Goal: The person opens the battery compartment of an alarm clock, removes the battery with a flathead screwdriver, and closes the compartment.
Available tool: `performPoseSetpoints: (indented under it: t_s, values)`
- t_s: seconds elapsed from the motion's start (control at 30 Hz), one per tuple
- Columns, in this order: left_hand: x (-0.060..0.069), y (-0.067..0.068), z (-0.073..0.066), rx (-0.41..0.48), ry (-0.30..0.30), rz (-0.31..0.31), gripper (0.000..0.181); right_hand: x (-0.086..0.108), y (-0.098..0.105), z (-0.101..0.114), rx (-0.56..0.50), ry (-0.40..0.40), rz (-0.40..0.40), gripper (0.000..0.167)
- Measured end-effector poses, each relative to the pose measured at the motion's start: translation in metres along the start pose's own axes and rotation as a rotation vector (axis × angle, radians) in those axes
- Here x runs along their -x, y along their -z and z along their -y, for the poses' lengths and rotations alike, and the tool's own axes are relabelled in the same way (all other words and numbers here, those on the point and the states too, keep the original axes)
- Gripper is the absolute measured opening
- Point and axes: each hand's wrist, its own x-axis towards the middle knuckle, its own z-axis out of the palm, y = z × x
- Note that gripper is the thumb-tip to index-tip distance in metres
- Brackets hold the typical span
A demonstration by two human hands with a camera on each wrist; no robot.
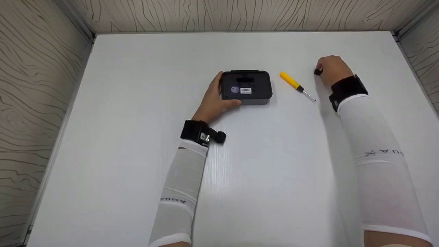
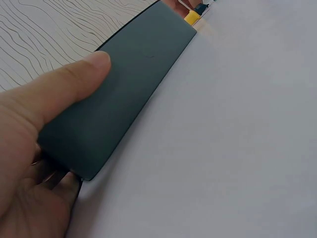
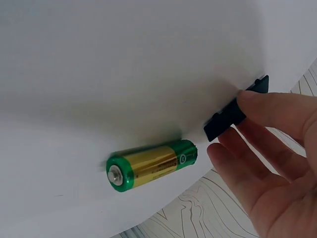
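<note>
My left hand (image 1: 212, 103) grips the left end of a black rectangular device (image 1: 255, 90), thumb along its near side. The device's back faces up, with a dark open slot near the top, a white barcode label and a round sticker. In the left wrist view its smooth side (image 2: 133, 74) shows under the thumb. Farther right, my right hand (image 1: 334, 68) pinches a small black plastic cover (image 3: 225, 119) between thumb and fingers. Close to those fingertips a green and gold battery (image 3: 151, 166) lies on the table; in the head view the hand hides it.
A screwdriver (image 1: 291, 81) with a yellow handle lies between the device and my right hand, its tip pointing toward the near right. The white table (image 1: 137, 154) is bounded by wood-patterned panels (image 1: 199, 17) at the back and sides.
</note>
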Motion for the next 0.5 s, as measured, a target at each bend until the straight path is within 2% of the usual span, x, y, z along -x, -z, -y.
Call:
performPoseSetpoints:
  t_s: [0.23, 0.5]
  values:
    - [-0.0002, -0.0001, 0.0003, -0.001, -0.004, 0.006, 0.122, -0.0004, -0.0004, -0.0004, -0.021, -0.009, 0.001, 0.025]
    - [-0.0008, 0.0006, 0.0008, 0.0, -0.017, 0.003, 0.122, -0.0009, -0.0005, -0.0003, -0.024, 0.013, -0.037, 0.021]
